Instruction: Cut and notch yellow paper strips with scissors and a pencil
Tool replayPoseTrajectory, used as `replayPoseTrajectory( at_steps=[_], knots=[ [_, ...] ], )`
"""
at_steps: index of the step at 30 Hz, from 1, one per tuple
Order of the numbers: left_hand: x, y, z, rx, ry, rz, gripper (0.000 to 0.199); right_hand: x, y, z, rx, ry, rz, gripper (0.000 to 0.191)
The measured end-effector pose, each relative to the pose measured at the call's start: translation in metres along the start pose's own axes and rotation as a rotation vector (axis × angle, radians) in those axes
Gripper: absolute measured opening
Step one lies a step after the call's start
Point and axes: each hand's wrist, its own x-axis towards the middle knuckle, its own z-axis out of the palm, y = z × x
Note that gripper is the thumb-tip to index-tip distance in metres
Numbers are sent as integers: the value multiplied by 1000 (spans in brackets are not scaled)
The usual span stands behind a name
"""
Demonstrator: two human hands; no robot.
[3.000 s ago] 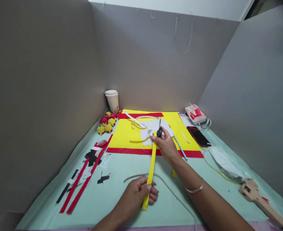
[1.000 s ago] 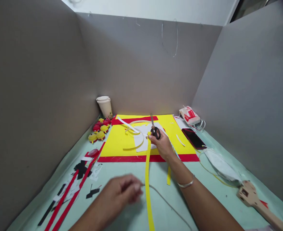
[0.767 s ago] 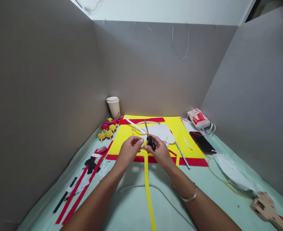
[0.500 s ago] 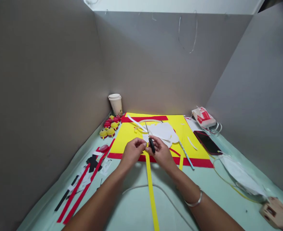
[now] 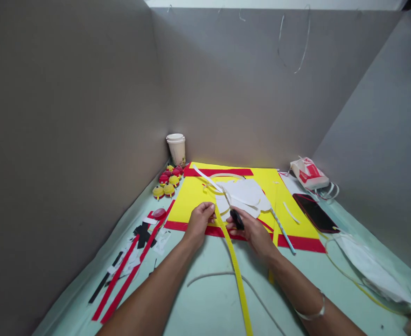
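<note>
Between thumb and fingers, my left hand [image 5: 201,219] pinches the far end of a long yellow paper strip [image 5: 236,266] with fine crosswise lines along it. The strip runs down toward me past the table edge. My right hand [image 5: 249,229] is closed around black-handled scissors [image 5: 236,218], whose blades point away and up to the left. A gap lies between the scissors and the strip. Under both hands, a yellow sheet [image 5: 182,200] with red bands bears white paper pieces [image 5: 243,191] and a patterned light-blue stick [image 5: 284,233].
At left lie red strips [image 5: 121,294], black scraps [image 5: 142,234] and small red and yellow round pieces [image 5: 169,190]. A lidded cup [image 5: 176,148] stands behind. On the right are a phone [image 5: 315,212], a white face mask [image 5: 371,266] and a red-white packet [image 5: 309,172]. A grey cord [image 5: 212,274] lies in front.
My right hand has drawn the scissors away to the right from the strip and my left hand. The strip now curves more. The whole view has shifted slightly.
</note>
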Motion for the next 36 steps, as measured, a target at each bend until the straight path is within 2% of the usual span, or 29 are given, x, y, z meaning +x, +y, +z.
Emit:
replayPoseTrajectory(
  at_steps=[5,12,18,21,27,36],
  knots=[
    [1,-2,0,-69,-6,-17,33,-17,8,-13,-170,19,48,50],
    [-5,2,5,-177,-71,-87,31,-18,11,-13,-325,7,-18,37],
    [-9,8,7,-270,-176,-157,31,-14,6,-19,-321,58,-12,46],
    [-8,8,8,-291,-211,-167,31,-10,10,-23,-352,45,6,46],
    [-6,-2,8,-255,-149,-116,33,-12,22,-19,-473,-34,-14,44],
    [-8,-6,14,-188,-92,-70,33,-19,12,-12,-644,-51,-84,39]
  ],
)
